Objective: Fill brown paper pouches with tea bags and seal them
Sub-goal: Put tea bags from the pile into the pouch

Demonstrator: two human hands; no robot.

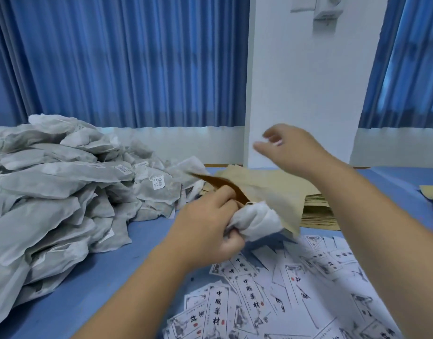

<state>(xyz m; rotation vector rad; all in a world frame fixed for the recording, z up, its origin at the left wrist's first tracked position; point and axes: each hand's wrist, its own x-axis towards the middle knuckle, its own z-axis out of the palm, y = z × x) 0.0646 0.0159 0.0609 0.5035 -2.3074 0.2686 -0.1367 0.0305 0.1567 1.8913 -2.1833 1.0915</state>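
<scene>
Nearby, tea-bag heap [51, 192], printed labels [296, 289], left hand [205, 231] gripping tea bag [254, 223] (at open pouch [266, 189]), right hand [291, 148] slack.

I see pleated blue curtains [112, 62], daylight glowing through them, on both sides of a plain white wall pillar [303, 81] with a white box fixture [325, 11] near its top. Below them runs a pale wall strip [186, 143], then the blue-topped bench [142, 238].

We see grey-white tea bags [51, 187] at left, a tan pouch [264, 189] at centre, white labels [247, 302] printed in black with red seals lower right, blue tabletop [142, 245] and curtains [112, 57].
</scene>
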